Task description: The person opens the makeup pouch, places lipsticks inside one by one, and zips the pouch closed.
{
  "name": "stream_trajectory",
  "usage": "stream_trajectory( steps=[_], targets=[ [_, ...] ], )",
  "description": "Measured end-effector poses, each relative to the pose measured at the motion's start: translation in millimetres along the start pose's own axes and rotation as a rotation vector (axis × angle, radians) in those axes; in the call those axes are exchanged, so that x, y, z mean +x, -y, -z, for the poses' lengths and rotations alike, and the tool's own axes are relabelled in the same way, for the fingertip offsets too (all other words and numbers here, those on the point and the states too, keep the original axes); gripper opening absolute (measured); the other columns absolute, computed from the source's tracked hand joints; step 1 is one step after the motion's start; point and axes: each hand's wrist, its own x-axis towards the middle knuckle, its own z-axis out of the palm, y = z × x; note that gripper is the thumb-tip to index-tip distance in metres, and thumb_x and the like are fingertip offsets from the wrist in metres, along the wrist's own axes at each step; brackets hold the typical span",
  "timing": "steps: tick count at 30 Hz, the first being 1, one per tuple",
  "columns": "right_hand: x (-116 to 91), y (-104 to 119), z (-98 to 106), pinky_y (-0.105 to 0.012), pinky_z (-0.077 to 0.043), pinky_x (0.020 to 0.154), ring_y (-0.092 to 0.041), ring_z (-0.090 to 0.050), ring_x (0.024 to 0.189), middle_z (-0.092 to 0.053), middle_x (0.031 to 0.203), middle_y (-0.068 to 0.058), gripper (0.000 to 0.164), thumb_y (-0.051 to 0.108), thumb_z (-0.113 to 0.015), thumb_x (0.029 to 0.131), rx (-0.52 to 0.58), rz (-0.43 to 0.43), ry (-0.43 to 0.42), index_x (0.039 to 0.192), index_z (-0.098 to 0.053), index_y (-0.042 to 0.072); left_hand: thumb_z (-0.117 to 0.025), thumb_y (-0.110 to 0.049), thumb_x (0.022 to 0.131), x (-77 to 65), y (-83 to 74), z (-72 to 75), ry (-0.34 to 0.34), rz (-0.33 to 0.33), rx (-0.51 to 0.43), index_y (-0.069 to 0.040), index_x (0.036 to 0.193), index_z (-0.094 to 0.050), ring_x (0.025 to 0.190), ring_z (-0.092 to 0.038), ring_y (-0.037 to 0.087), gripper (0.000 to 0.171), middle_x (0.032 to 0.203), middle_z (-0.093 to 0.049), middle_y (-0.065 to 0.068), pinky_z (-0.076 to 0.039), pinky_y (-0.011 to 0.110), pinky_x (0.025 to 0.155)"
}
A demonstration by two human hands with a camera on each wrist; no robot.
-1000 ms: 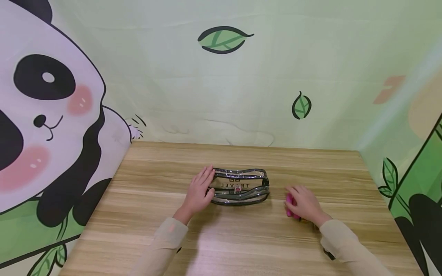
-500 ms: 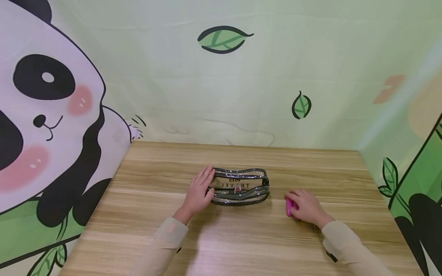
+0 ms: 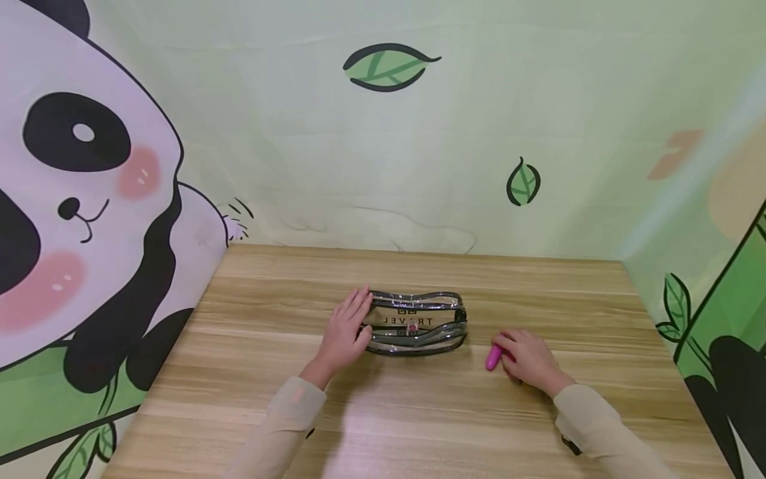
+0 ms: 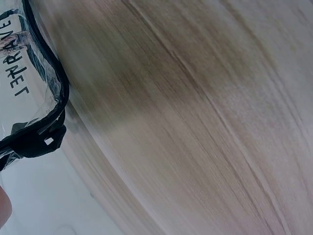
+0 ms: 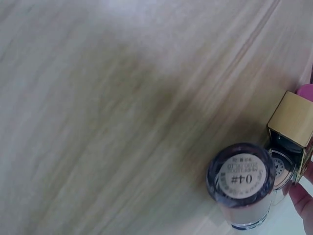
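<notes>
A clear travel pouch (image 3: 417, 342) with black trim and mirrored lettering lies on the table, its opening facing up. My left hand (image 3: 341, 339) holds the pouch's left end, fingers along the far side and thumb at the front. To the right, my right hand (image 3: 529, 359) pinches a bright pink tube (image 3: 493, 357), which sticks out from under the fingers. In the right wrist view, a gold-capped cosmetic container (image 5: 292, 117) is beside my fingertips, and a bottle (image 5: 241, 176) shows its "04#" base label. The hand hides both in the head view.
The wooden table (image 3: 419, 426) runs back to a fabric backdrop (image 3: 287, 146) printed with a panda and leaves. A small dark mark (image 3: 310, 433) is beside the left sleeve. A dark object (image 3: 571, 444) shows under the right sleeve.
The pink tube has shifted left, with its lower end now tilted toward the pouch. My right hand has moved slightly toward me over the second. The left hand and pouch hold still.
</notes>
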Motion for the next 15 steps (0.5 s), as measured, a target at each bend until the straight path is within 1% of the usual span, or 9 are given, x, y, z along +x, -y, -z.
stream_trajectory(
  steps=[3, 6, 10, 15],
  targets=[
    [1.3, 0.7, -0.8, -0.048, -0.044, 0.078, -0.03, -0.055, 0.097, -0.06, 0.106, -0.011, 0.03, 0.013, -0.063, 0.073, -0.009, -0.003, -0.007, 0.103, -0.064, 0.01, -0.048, -0.016, 0.081, 0.1, 0.3, -0.3, -0.002, -0.002, -0.001, -0.008, 0.137, -0.031, 0.134, -0.023, 0.027, 0.06, 0.146, -0.024, 0.003, -0.023, 0.05, 0.104],
    [3.0, 2.5, -0.9, -0.047, -0.044, 0.077, -0.028, -0.055, 0.096, -0.061, 0.105, -0.009, 0.027, 0.014, -0.064, 0.074, -0.015, -0.009, -0.01, 0.101, -0.065, 0.011, -0.048, -0.015, 0.081, 0.1, 0.8, -0.6, -0.004, -0.002, -0.003, -0.008, 0.137, -0.031, 0.134, -0.023, 0.027, 0.06, 0.146, -0.024, 0.003, -0.022, 0.051, 0.104],
    [4.7, 4.1, -1.9, -0.045, -0.045, 0.074, -0.026, -0.056, 0.094, -0.062, 0.101, -0.007, 0.025, 0.016, -0.065, 0.074, -0.022, -0.014, -0.018, 0.099, -0.066, 0.012, -0.043, -0.02, 0.082, 0.3, 1.0, -0.8, -0.003, -0.005, 0.004, -0.007, 0.137, -0.032, 0.133, -0.023, 0.028, 0.058, 0.146, -0.025, 0.004, -0.022, 0.051, 0.104],
    [5.4, 5.7, -3.7, -0.045, -0.045, 0.071, -0.026, -0.055, 0.091, -0.062, 0.096, -0.006, 0.023, 0.014, -0.065, 0.074, -0.025, -0.03, -0.01, 0.097, -0.065, 0.012, -0.037, -0.025, 0.083, 0.5, 1.4, -1.0, -0.006, -0.017, 0.014, -0.006, 0.137, -0.033, 0.132, -0.025, 0.029, 0.057, 0.146, -0.025, 0.005, -0.024, 0.05, 0.104]
  ],
)
